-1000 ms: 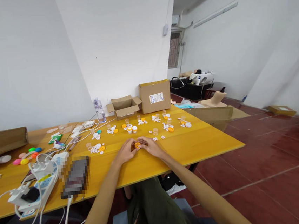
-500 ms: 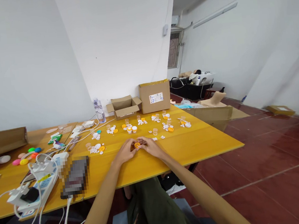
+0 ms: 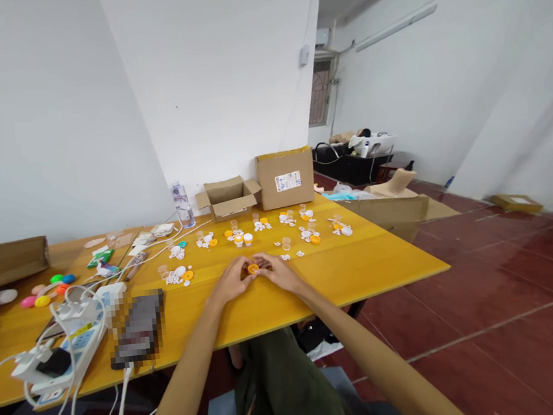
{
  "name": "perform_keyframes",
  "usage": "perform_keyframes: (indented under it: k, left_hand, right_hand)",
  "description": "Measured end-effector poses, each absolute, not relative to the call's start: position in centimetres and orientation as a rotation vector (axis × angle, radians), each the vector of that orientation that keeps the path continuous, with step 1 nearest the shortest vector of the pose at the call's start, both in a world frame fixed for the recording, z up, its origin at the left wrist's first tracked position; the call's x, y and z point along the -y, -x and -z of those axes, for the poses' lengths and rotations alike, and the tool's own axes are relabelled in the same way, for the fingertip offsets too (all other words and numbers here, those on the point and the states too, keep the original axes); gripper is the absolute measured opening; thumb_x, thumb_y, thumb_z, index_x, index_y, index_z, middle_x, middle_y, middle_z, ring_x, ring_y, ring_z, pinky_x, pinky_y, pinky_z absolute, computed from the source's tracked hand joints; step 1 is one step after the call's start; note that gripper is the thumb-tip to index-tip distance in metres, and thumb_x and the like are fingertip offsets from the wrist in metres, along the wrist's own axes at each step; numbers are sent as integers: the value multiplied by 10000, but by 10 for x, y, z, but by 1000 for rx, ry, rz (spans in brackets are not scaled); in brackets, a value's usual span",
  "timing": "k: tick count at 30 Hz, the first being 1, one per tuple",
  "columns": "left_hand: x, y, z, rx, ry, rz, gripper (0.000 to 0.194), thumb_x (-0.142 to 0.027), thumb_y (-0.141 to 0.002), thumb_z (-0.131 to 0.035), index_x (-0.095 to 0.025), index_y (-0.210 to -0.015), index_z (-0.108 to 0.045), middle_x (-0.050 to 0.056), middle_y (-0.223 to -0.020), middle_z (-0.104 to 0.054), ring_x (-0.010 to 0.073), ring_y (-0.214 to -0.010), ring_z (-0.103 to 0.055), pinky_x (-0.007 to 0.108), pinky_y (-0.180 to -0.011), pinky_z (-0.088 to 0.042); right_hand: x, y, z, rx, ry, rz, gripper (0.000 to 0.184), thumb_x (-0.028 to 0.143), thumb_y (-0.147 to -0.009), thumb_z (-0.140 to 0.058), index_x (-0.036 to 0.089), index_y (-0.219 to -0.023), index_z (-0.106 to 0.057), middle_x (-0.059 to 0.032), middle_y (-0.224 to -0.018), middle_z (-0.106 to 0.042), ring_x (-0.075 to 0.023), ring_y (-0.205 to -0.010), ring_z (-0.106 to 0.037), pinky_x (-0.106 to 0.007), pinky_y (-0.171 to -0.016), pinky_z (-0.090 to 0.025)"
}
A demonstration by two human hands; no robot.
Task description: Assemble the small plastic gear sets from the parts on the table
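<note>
Close to the table's front, my left hand [image 3: 233, 280] and my right hand [image 3: 275, 273] meet around a small round orange plastic part [image 3: 253, 269]. Fingers of both hands are closed on its edges, and they cover much of it. Just beyond them stand two small white-topped jars with orange [image 3: 243, 240]. To the right of these is a clear little cup [image 3: 286, 244] with small white pieces [image 3: 286, 257] near it. Left of my hands lies a group with a white disc [image 3: 180, 271] and an orange ring [image 3: 188, 276]. More such groups are spread along the back.
An open cardboard box [image 3: 230, 207] and a closed one [image 3: 285, 180] stand at the back by a water bottle [image 3: 182, 205]. On the left are a power strip [image 3: 82, 347] with cables, a blurred-out phone [image 3: 139, 328] and coloured plastic eggs [image 3: 43, 300].
The view has shifted very slightly. Both hands stay in the same place around the orange part, with no clear change in grip.
</note>
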State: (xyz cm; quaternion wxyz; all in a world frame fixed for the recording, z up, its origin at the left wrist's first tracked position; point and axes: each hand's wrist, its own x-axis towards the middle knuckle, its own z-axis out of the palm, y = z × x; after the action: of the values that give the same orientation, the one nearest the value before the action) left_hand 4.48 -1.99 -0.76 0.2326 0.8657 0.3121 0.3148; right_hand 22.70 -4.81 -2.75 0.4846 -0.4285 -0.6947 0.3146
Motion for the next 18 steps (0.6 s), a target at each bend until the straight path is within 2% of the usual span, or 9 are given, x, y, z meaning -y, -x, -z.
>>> perform_keyframes:
  k: [5,9,13,18]
  left_hand:
    - [20,-45,8,-873,-2382,-851,92,-233,-836,-607,-219,-921,-573,29,-921,-641,198,-878,-611,337,-841,-505]
    - [20,-45,8,-903,-2385,-837,127,-186,-813,-607,-218,-930,-568,28,-925,-643,197,-887,-612,341,-856,-499]
    - [20,-44,8,-921,-2387,-824,133,-187,-814,-603,-221,-939,-572,29,-932,-649,197,-896,-617,343,-867,-498]
    - [20,-44,7,-924,-2394,-837,173,-182,-805,-608,-224,-971,-584,35,-962,-657,204,-920,-624,352,-882,-505]
  right_hand:
    - [50,-231,28,1710,1110,-626,293,152,-806,-651,222,-1090,-665,-63,-1045,-743,-216,-946,-705,-360,-846,-567]
    - [58,-248,29,1738,1285,-261,247,149,-861,-573,227,-1074,-672,-70,-1071,-729,-213,-945,-692,-368,-882,-547]
    - [67,-271,29,1727,1530,74,260,121,-885,-510,229,-1051,-678,-86,-1085,-713,-234,-1040,-657,-366,-919,-525]
    - [72,-284,28,1759,1714,239,269,123,-906,-502,228,-1080,-677,-91,-1081,-707,-241,-1023,-647,-354,-901,-521]
